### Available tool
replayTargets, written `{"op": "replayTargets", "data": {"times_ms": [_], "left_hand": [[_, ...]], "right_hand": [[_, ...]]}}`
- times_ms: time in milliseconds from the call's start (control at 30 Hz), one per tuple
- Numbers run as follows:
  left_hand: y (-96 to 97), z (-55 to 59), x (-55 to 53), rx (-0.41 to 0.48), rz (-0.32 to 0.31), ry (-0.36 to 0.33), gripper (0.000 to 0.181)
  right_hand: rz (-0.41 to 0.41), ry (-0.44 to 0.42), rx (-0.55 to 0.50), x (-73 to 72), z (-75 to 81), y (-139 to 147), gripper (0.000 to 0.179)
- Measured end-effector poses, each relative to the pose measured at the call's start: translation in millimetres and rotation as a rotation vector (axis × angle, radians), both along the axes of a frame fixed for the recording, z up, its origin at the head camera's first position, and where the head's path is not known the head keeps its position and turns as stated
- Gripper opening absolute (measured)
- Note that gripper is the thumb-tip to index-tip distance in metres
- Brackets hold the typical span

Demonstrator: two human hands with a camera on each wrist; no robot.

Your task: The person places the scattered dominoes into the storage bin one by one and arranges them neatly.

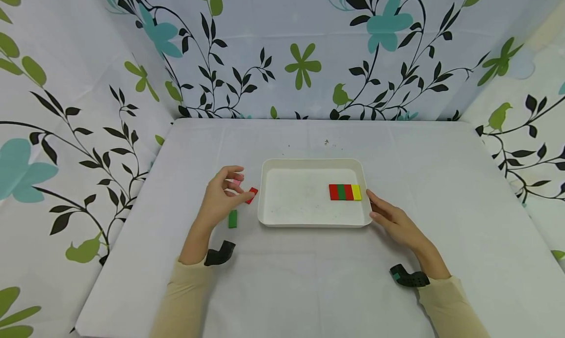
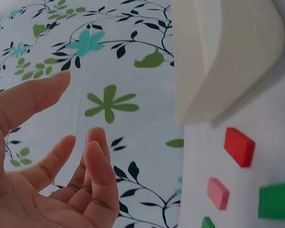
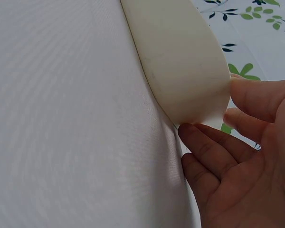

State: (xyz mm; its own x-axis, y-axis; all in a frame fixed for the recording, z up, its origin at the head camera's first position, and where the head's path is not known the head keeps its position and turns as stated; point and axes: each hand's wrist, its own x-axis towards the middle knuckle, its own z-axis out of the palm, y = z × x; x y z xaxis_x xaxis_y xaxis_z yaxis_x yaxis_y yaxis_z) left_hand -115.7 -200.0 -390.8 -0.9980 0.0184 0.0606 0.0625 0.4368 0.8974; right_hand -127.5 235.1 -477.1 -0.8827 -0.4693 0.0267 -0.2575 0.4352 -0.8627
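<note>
While right hand (image 1: pixel 396 224) touches tray (image 1: pixel 293 200) | left hand (image 1: pixel 219 196) near red block (image 2: pixel 238 146)

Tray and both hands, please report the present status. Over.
Left hand empty, near loose blocks. Right hand touching tray at its right side. Red-green-red-yellow row inside tray. No obstruction visible.

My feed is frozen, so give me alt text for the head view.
The left hand hovers by a red block, a pink block and a green block left of a shallow white tray; the right hand touches the tray's right end. Inside near that end, four blocks form a row: red, green, red, yellow from left.
</note>
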Motion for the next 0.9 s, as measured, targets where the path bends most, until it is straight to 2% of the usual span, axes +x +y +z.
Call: {"op": "replayTargets", "data": {"times_ms": [233,433,600,700,900], "left_hand": [[-46.8,-22.2,18.3,0.04,-0.009,-0.079,0.065],[-71.8,-43.1,30.4,0.043,-0.034,-0.172,0.073],[-76.4,-58.7,35.1,0.053,-0.037,-0.231,0.076],[-75.5,-64.4,35.1,0.048,-0.04,-0.236,0.077],[-72.5,-72.1,36.3,-0.024,-0.048,-0.221,0.076]], "right_hand": [[-0.003,0.002,0.003,0.5,-0.6,-0.1,0.058],[0.002,0.008,-0.005,-0.7,0.2,0.4,0.058],[0.003,0.005,-0.004,-1.8,0.7,0.2,0.058],[-0.001,0.001,-0.005,-1.7,0.2,0.3,0.058],[0.004,0.004,-0.013,-0.9,-0.4,1.3,0.058]]}}
